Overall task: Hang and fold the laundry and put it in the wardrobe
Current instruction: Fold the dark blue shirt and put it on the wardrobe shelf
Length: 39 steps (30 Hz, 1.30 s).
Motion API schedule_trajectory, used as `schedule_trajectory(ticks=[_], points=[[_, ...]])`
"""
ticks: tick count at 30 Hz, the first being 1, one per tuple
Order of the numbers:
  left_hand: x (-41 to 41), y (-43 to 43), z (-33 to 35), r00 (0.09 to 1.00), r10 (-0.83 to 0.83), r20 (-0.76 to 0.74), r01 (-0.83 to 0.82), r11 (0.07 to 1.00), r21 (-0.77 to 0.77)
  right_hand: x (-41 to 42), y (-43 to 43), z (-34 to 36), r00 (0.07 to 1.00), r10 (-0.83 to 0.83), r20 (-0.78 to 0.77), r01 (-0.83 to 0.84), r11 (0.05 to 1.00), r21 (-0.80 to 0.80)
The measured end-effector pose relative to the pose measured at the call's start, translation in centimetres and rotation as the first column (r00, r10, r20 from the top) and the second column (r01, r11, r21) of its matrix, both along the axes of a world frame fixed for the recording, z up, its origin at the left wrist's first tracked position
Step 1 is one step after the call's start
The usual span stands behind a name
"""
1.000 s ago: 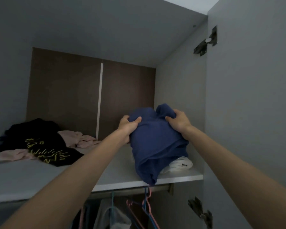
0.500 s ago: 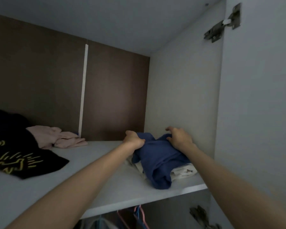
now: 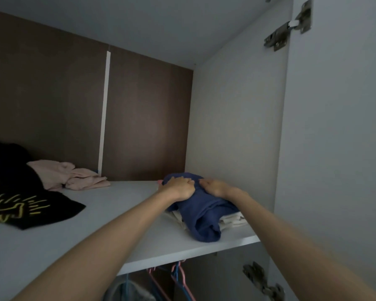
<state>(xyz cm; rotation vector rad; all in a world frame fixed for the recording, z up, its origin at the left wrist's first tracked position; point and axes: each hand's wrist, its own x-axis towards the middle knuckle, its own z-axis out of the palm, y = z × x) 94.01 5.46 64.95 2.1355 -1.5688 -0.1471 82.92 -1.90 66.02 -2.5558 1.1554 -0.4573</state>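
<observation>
A folded dark blue garment point(image 3: 204, 216) lies on a folded white garment point(image 3: 232, 220) at the right end of the wardrobe's top shelf point(image 3: 117, 213), close to the right wall. Both my hands are on top of the blue garment at its far end. My left hand point(image 3: 178, 187) has its fingers curled into the cloth. My right hand point(image 3: 215, 186) lies flatter, its fingers pressing down on the fabric. The near end of the blue roll reaches almost to the shelf's front edge.
A black garment with yellow print point(image 3: 20, 205) and a crumpled pink garment point(image 3: 74, 177) lie on the shelf's left side. The open wardrobe door point(image 3: 334, 148) stands to the right. Pink and blue hangers point(image 3: 178, 276) hang below the shelf.
The blue garment went from held up above the shelf edge down onto the white garment. Both hands have moved further back on it and closer together.
</observation>
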Motion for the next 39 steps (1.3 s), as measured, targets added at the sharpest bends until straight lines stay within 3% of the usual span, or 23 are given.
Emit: schedule_trajectory(ticks=[3, 6, 10, 14, 20, 25, 32, 39], points=[[-0.4, 0.4, -0.3, 0.999, -0.022, -0.041, 0.023, 0.999, 0.024, 0.2, -0.3, -0.9, 1.000, -0.027, -0.013, 0.028, 0.997, 0.077], [-0.8, 1.2, -0.4, 0.997, -0.044, -0.061, 0.046, 0.999, 0.028, -0.1, -0.1, -1.0, 0.999, -0.034, -0.037, 0.036, 0.998, 0.057], [0.2, 2.1, 0.5, 0.993, -0.047, -0.105, 0.043, 0.998, -0.037, -1.2, 0.3, -0.3, 0.981, -0.106, 0.160, 0.132, 0.978, -0.162], [0.3, 3.8, 1.9, 0.986, -0.057, -0.154, 0.024, 0.978, -0.209, -2.6, 2.6, 1.8, 0.950, -0.043, 0.308, 0.141, 0.942, -0.304], [-1.8, 7.4, 2.1, 0.944, -0.158, -0.290, 0.029, 0.914, -0.405, -4.8, 6.4, 3.2, 0.828, 0.092, 0.553, 0.086, 0.954, -0.287], [-4.4, 11.8, 1.4, 0.933, -0.153, -0.327, -0.055, 0.836, -0.546, -6.7, 10.9, 2.3, 0.729, 0.181, 0.660, 0.013, 0.961, -0.278], [-8.4, 21.0, 0.1, 0.899, -0.109, -0.423, -0.205, 0.750, -0.629, -9.1, 16.9, -0.1, 0.646, 0.247, 0.722, -0.120, 0.967, -0.223], [-12.7, 29.8, -1.7, 0.901, -0.034, -0.432, -0.258, 0.758, -0.599, -11.5, 24.4, -2.5, 0.656, 0.311, 0.688, -0.237, 0.950, -0.204]])
